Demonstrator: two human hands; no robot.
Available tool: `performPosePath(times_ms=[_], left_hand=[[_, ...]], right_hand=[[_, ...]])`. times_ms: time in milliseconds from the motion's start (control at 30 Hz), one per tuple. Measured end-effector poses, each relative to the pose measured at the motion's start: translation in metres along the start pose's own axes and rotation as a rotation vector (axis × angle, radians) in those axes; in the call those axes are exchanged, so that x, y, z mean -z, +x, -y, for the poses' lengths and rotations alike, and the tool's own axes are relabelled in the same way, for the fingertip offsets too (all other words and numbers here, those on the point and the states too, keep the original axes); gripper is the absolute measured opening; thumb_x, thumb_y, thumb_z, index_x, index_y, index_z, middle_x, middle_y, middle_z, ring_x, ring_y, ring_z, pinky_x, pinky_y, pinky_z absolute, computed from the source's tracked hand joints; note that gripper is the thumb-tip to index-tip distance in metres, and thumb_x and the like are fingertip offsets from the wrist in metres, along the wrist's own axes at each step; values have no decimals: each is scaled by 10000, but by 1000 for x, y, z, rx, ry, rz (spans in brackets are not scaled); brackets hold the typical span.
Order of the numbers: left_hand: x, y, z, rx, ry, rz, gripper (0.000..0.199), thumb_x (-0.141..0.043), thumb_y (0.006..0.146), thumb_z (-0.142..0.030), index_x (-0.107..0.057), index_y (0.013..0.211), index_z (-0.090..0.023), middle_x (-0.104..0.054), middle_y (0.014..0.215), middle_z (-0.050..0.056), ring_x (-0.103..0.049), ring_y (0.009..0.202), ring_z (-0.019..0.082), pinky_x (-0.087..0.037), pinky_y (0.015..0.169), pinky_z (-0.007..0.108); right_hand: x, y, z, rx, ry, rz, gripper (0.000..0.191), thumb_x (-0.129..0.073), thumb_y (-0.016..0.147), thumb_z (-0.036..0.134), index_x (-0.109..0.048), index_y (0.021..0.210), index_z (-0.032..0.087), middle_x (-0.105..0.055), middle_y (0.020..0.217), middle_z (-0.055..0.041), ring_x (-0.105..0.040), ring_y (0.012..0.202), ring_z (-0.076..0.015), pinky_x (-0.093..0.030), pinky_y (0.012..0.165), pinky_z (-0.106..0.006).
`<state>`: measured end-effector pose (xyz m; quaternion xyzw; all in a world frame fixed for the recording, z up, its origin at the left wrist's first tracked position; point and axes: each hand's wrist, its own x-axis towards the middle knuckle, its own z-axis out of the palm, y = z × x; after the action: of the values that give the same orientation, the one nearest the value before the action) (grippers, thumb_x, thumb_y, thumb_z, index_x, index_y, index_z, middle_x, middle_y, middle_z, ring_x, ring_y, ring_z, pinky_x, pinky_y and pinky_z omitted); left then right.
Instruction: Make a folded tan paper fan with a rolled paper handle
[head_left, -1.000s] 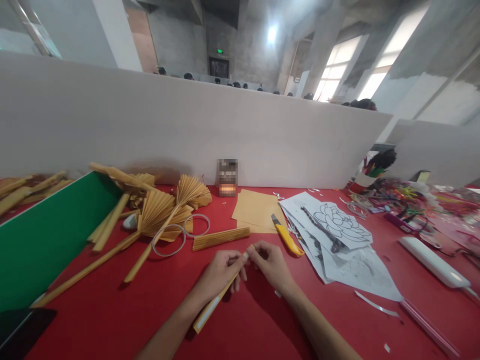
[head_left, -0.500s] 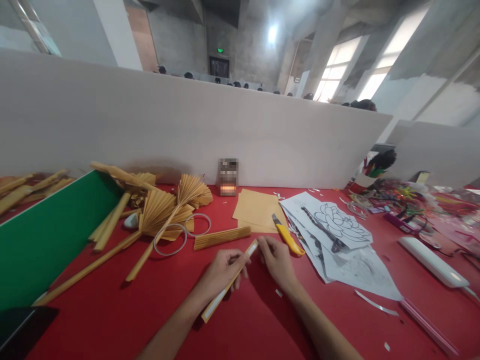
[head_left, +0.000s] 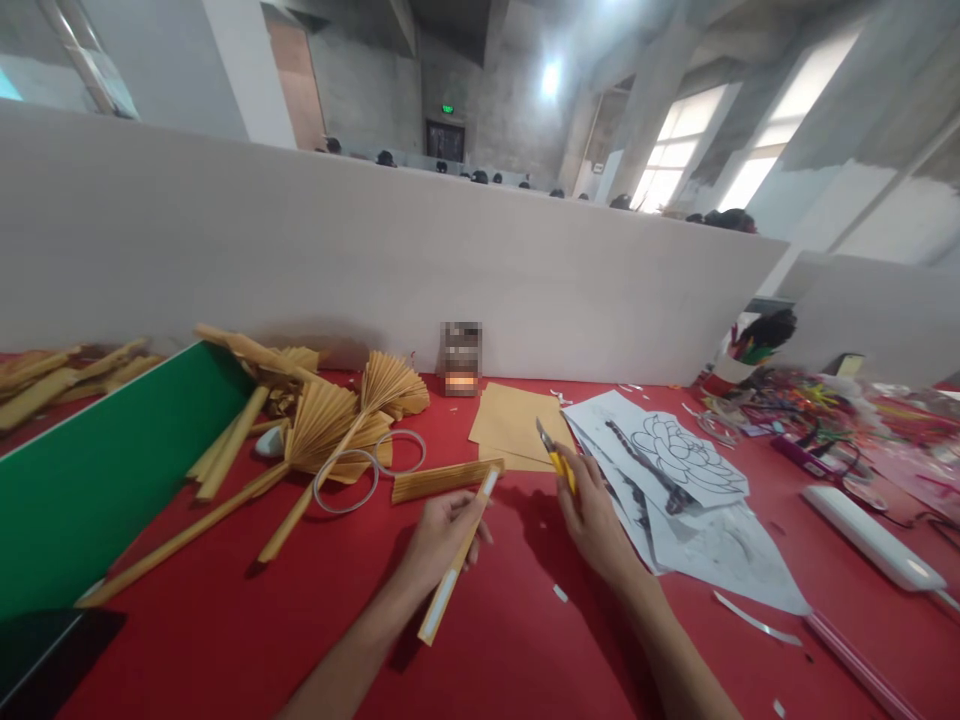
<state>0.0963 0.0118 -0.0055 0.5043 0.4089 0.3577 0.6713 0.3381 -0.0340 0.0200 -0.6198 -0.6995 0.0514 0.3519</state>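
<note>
In my left hand (head_left: pixel 444 540) is a narrow folded strip of tan paper (head_left: pixel 442 607) with a white band of tape along its face, held slantwise above the red table. My right hand (head_left: pixel 592 510) is closed around a yellow utility knife (head_left: pixel 561 466), whose blade points away from me toward the tan paper sheets (head_left: pixel 517 420). A pleated tan paper strip (head_left: pixel 442 480) lies just beyond my left hand. Two pale rings (head_left: pixel 346 507) rest left of it, partly over pleated paper fans (head_left: pixel 319 425).
Lotus line drawings (head_left: pixel 686 455) lie on the right. Beyond them are a white glue-gun-like device (head_left: pixel 870 535), a pen cup (head_left: pixel 724 370) and tangled coloured scraps. A green board (head_left: pixel 127 460) stands on the left; a white partition (head_left: pixel 375 250) crosses the back.
My right hand has left the strip's upper end, moved right and taken hold of the utility knife. My left hand still holds the strip, which now tilts more steeply.
</note>
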Motion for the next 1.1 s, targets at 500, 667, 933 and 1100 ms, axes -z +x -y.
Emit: performPosePath(times_ms=[500, 667, 933, 1100], left_hand=[[8, -3, -6, -15, 91, -10, 491, -613, 894, -625, -667, 726, -166, -546, 443, -27, -423, 342, 81, -314, 368, 187], [8, -2, -4, -6, 116, -9, 511, -598, 898, -639, -651, 703, -169, -540, 439, -25, -415, 335, 84, -309, 363, 194], [4, -5, -6, -11, 143, -37, 515, -608, 882, -641, -662, 696, -164, -572, 450, -9, -471, 347, 98, -341, 376, 198], [0, -6, -9, -16, 109, -41, 506, -607, 876, -633, -667, 713, -158, -614, 490, 17, -555, 394, 125, -372, 392, 206]], right_hand=[[-2, -15, 8, 362, -226, 314, 453, -367, 1104, 224, -485, 1534, 302, -661, 1148, -114, -658, 1016, -246, -525, 888, -396], [-3, -16, 6, 387, -287, 275, 441, -397, 1091, 199, -510, 1510, 281, -669, 1144, -114, -659, 993, -247, -517, 866, -403], [-6, -17, 7, 438, -349, 220, 438, -430, 1081, 187, -497, 1509, 254, -662, 1107, -107, -652, 970, -239, -520, 844, -383], [-8, -17, 8, 424, -336, 226, 449, -446, 1073, 180, -489, 1512, 267, -654, 1106, -99, -652, 967, -235, -524, 832, -366]])
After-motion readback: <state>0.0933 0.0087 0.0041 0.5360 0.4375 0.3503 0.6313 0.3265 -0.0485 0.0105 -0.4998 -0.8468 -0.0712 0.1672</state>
